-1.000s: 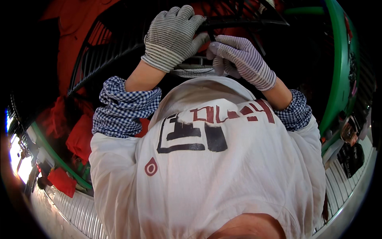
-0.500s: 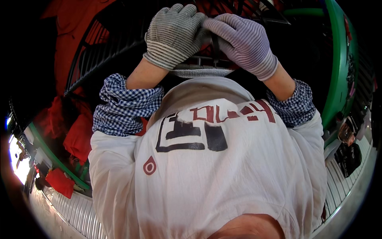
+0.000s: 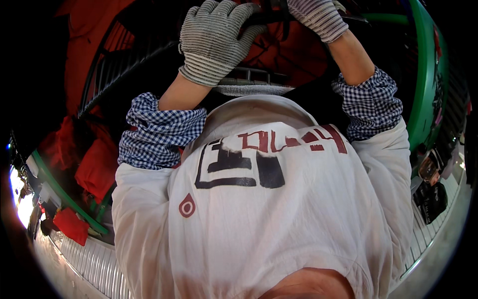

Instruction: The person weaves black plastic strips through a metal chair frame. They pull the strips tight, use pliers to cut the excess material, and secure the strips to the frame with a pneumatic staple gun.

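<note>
My left hand (image 3: 214,40), in a grey-striped knit glove, is at the upper middle. Its fingers curl forward, and a black bar (image 3: 271,18) passes between thumb and forefinger, so the hand is closed on it. My right hand (image 3: 318,17) wears a paler, purplish striped glove and reaches up past the top edge at the bar's right. Its fingers are cut off by the frame, so what they hold is hidden. A slim piece with a metallic glint (image 3: 354,19) shows beside that glove. Both forearms come out of rolled checked sleeves.
A black slatted rack (image 3: 124,65) stands at the left, over reddish floor (image 3: 92,40). A curved green frame (image 3: 425,84) runs down the right. Red cloth (image 3: 97,169) hangs at the lower left. A metal rail with grey padding (image 3: 254,89) lies before my body.
My right hand has moved up and away to the right, leaving my left hand's side and partly out of the picture. My left hand has shifted slightly upward. The black bar shows more.
</note>
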A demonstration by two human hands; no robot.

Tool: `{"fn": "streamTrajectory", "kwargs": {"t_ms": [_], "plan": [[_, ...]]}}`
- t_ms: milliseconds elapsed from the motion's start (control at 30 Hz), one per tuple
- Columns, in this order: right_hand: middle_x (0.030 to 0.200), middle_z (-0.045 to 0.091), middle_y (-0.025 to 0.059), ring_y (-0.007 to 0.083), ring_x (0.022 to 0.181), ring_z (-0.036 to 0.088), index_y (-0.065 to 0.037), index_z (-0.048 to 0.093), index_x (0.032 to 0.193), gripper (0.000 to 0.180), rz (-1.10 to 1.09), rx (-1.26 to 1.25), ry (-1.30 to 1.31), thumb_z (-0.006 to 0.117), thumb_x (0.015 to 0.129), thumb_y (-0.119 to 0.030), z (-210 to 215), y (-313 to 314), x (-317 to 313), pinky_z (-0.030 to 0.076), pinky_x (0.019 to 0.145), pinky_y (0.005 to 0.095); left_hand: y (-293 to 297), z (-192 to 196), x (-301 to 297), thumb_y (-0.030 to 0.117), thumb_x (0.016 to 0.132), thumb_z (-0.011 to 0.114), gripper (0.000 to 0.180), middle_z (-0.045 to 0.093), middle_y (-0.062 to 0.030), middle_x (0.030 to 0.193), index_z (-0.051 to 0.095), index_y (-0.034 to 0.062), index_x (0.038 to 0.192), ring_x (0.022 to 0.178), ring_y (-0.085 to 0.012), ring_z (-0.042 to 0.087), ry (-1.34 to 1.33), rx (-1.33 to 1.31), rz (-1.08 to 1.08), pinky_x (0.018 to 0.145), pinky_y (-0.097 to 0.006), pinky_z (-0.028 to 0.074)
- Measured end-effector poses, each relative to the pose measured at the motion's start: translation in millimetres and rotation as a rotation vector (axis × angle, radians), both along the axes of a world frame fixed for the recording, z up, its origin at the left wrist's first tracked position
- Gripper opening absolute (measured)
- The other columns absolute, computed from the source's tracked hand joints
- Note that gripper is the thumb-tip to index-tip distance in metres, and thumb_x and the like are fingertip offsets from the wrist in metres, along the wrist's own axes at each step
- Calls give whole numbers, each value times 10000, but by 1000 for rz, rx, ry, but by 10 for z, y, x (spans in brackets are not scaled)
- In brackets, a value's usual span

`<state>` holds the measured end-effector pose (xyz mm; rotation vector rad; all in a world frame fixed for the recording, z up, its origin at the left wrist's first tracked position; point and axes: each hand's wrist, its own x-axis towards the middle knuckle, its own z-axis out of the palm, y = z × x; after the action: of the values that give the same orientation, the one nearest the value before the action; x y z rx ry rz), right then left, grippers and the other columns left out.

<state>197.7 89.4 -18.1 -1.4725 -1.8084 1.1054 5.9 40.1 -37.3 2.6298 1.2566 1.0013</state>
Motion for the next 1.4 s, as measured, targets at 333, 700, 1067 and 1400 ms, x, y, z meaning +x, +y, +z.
{"fn": "streamTrajectory", "kwargs": {"t_ms": [333, 700, 1067, 1400], "plan": [[716, 674, 102, 164, 622, 603, 107, 663, 843, 307, -43, -79, 101, 671, 944, -183, 19, -160, -117, 504, 590, 325, 36, -152, -108, 317, 680, 822, 312, 603, -9, 755, 747, 179, 949, 708, -233, 594, 98, 131, -8, 643, -367, 459], [991, 735, 127, 181, 911, 720, 53, 681, 1031, 126, -145, 6, 344, 617, 964, -32, -862, -76, -146, 600, 782, 261, 344, -510, -239, 291, 751, 768, 274, 655, -32, 883, 725, 149, 981, 842, -239, 614, 257, -1, -117, 766, -382, 456], [883, 718, 78, 85, 619, 603, 34, 700, 1028, 158, -353, -324, 819, 646, 936, -83, -1460, 1057, 495, 533, 582, 239, 594, -1846, 182, 270, 824, 729, 384, 641, -67, 1161, 658, 241, 1201, 1138, -265, 564, 1159, -794, -105, 999, -466, 360], [881, 637, 242, 312, 783, 647, 129, 521, 1047, 219, -596, -689, 1268, 500, 973, -76, -1821, 3820, 271, 515, 619, 396, 578, -2215, 16, 390, 771, 789, 541, 618, -71, 1161, 568, 176, 1216, 1151, -278, 553, 1500, -937, -152, 964, -425, 384]]}}
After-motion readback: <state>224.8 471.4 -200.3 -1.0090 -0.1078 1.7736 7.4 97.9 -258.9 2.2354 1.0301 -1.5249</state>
